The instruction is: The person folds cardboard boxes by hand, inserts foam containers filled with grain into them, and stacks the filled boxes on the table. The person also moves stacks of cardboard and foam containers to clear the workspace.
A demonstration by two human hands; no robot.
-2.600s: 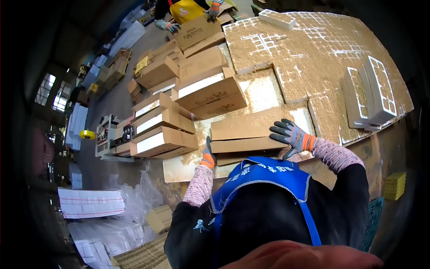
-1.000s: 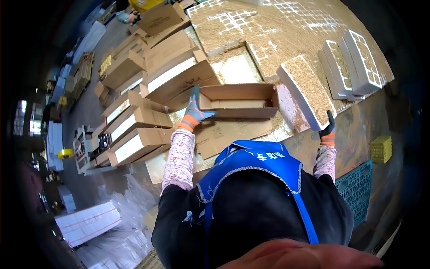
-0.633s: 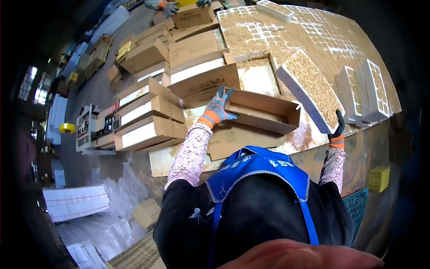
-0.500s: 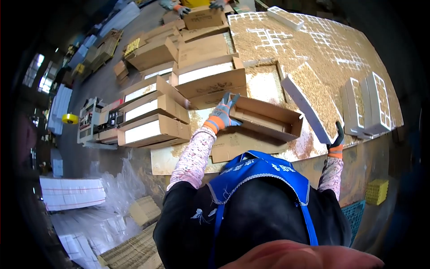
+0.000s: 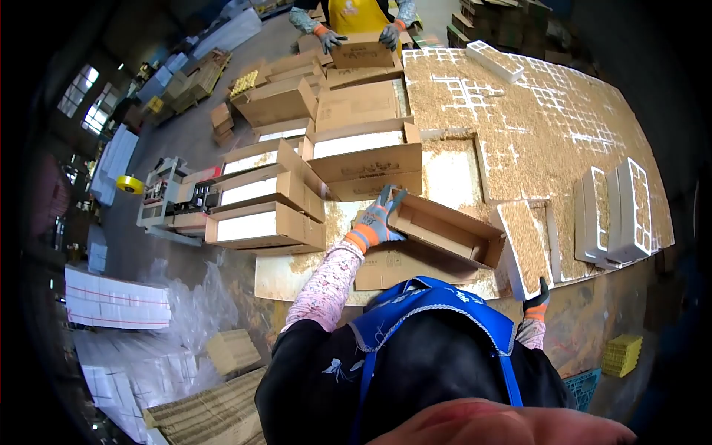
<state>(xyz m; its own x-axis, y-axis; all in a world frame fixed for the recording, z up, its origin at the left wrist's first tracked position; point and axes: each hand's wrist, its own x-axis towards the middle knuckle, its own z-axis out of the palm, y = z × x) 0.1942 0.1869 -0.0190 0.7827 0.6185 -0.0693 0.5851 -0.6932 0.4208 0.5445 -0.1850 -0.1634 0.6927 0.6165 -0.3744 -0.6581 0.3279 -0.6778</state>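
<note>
Cardboard, plain brown and corrugated, is what our left hand [image 5: 376,221] has hold of: gloved fingers splayed over the near end wall of an open carton [image 5: 445,231], which sits tilted on flattened blanks at the front of the bench [image 5: 297,276]. We see only bare cardboard inside it, so we judge this one not yet filled. Our right hand [image 5: 535,302] is low at the bench edge, its grip clamped on the bottom corner of a white foam tray [image 5: 521,248], a thick rigid slab carrying pale, grainy, sawdust-like filler, leaning up on end just beside the carton's right end.

How far along are we? Over on the left several cartons [image 5: 263,216] already lie packed, white slabs showing between their open flaps, stacked in a row running away from us. Plenty is left, though. Two more gridded foam trays [image 5: 615,215] stand on edge to the right, their square cells showing, and the wide bed of filler [image 5: 534,126] behind them has white grid lines peeking through, with a rectangular gap where a tray has gone.

At the far end another person's gloved hands [image 5: 360,37] rest on a closed carton. A yellow tape roll [image 5: 130,184] sits off to the left.
</note>
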